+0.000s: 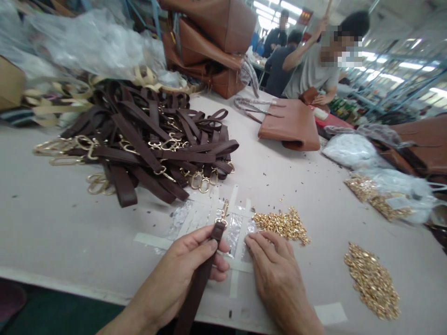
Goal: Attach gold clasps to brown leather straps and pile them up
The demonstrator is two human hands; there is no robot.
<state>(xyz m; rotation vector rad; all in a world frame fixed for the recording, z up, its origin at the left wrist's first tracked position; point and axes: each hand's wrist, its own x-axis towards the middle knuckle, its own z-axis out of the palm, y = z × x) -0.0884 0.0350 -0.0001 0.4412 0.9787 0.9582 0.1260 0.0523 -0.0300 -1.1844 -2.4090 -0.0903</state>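
Note:
A dark brown leather strap (200,284) is in my left hand (178,265), pinched between thumb and fingers close to its end. The gold snap hook (224,211) on that end points away from me. My right hand (274,270) is low over the table, beside the taped plastic sheet (235,232). Its fingers are bent and close together; the thumb and anything under the fingertips are hidden. Just beyond it is a pile of small gold metal pieces (284,224). A second gold pile (372,281) lies farther right.
A heap of brown straps (139,139) with gold hooks covers the left of the table. Brown leather bags (213,46) are stacked behind, and another bag (289,123) lies nearer. Plastic bags of gold parts (394,195) sit at right. A co-worker (310,70) is across the table.

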